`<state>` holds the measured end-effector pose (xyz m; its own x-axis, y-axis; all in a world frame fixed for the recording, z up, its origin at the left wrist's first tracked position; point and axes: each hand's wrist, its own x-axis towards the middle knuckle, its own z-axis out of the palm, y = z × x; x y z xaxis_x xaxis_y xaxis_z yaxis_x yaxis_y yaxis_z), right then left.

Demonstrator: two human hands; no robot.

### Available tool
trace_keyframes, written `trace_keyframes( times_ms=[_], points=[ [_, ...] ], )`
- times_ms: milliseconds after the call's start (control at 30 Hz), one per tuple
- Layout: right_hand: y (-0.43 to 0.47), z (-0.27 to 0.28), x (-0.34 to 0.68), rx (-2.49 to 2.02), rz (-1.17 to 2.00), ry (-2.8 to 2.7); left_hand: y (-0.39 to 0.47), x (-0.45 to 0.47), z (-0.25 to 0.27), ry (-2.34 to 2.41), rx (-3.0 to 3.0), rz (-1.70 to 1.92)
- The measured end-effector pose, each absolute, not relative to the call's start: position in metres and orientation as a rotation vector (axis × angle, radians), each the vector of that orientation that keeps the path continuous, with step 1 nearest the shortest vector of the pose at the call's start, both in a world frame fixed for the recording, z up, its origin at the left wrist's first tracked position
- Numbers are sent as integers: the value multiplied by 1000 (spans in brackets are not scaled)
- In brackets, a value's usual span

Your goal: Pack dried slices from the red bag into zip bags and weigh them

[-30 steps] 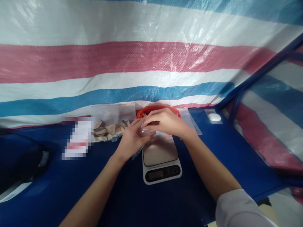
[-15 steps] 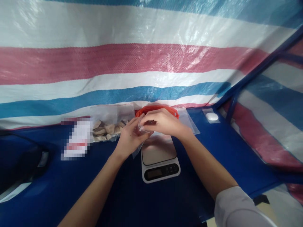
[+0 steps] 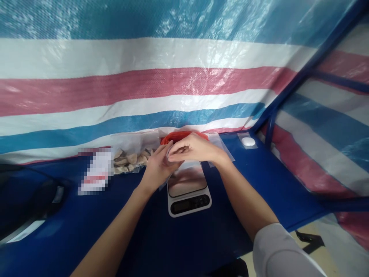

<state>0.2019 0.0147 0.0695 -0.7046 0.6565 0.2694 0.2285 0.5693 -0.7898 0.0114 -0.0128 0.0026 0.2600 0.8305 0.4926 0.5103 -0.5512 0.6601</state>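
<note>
Both hands meet over the far end of a digital kitchen scale (image 3: 188, 188). My left hand (image 3: 159, 164) has its fingers closed round a clear plastic bag (image 3: 163, 185), whose lower edge hangs below the palm. My right hand (image 3: 193, 147) bends over from the right, its fingertips pinched at the bag's top by my left fingers. Whatever may be inside the bag is hidden by the fingers. Behind my right hand lies a bunched red plastic bag (image 3: 180, 135). Left of my left hand, a clear bag of brown chunky pieces (image 3: 129, 159) lies on the blue table.
Flat clear bags (image 3: 223, 149) lie right of the scale. Farther right, a white oval object (image 3: 248, 141) rests on a small clear packet. A blurred-out white and red packet (image 3: 96, 173) and a dark object (image 3: 25, 200) are at left. Striped sheeting (image 3: 184, 82) rises behind the table.
The view has tilted up and shifted slightly right. My hands stay together at the clear bag, with only a small shift of the fingers.
</note>
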Motion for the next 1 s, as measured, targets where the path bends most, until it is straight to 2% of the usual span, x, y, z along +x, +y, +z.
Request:
trace_keyframes(
  times_ms=[167, 600, 1000],
  points=[
    [8, 61, 217, -791, 976, -2210, -16, 18, -6, 1302, 2290, 1186],
    [-19, -11, 269, -1033, 1089, -1711, -55, 0, -38, 1300, 2480, 1103],
    [-29, -30, 285, -1082, 1199, -1633, -56, -5, -37, 1343, 2397, 992]
  ],
)
